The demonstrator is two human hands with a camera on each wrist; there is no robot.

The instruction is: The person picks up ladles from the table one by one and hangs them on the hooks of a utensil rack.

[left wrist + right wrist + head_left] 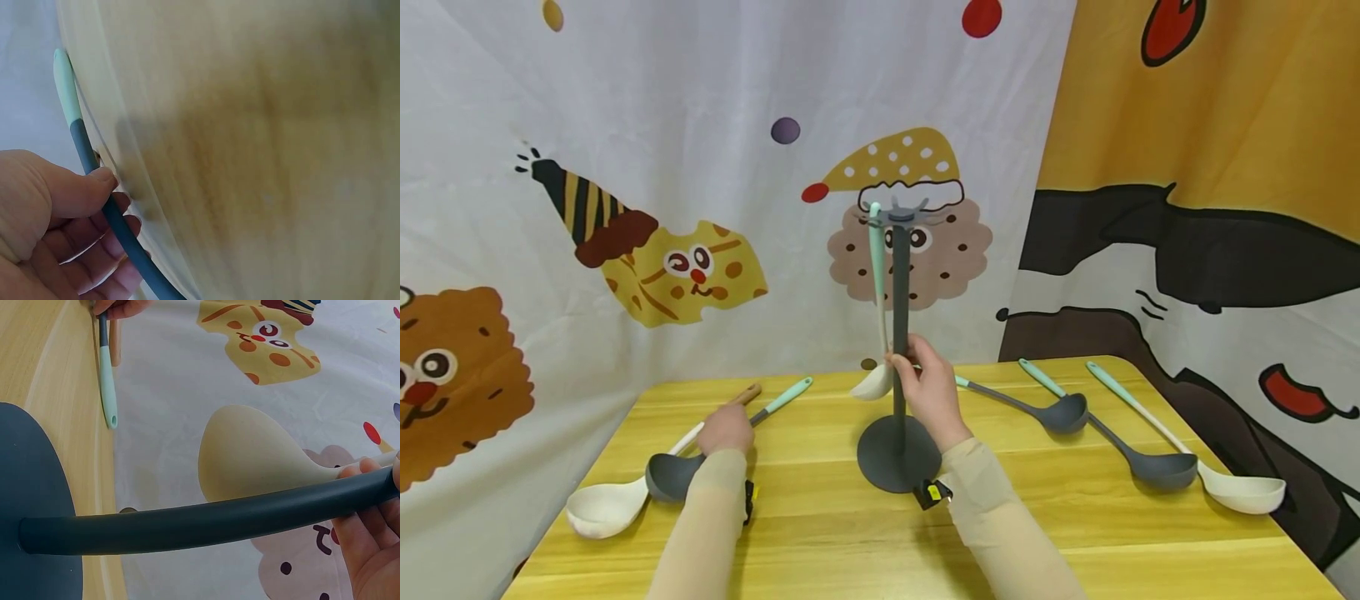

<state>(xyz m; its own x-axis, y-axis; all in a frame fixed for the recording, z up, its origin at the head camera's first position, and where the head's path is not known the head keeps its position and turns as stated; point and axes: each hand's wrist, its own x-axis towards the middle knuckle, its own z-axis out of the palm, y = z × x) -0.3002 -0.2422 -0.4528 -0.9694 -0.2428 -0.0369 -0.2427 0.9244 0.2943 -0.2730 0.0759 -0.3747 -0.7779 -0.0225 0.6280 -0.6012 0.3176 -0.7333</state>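
At the middle of the table a dark grey stand (901, 292) rises from a round base, with hooks at its top. A white ladle (874, 383) with a mint handle is upright along its pole, bowl down, handle end at a hook. Reaching around the pole, my right hand (931, 392) holds the ladle by its neck; the pole partly hides the fingers in the right wrist view. My left hand (727, 429) pinches the shaft of a dark grey ladle (128, 240) with a mint handle end. Its bowl rests over the shaft of another white ladle (606, 508) with a wooden-coloured handle end.
On the table's right side lie a small grey ladle (1063, 414), a larger grey ladle (1161, 469) and a white ladle (1243, 492), all with mint handle ends. A printed cloth (715, 100) hangs behind the wooden table (820, 533).
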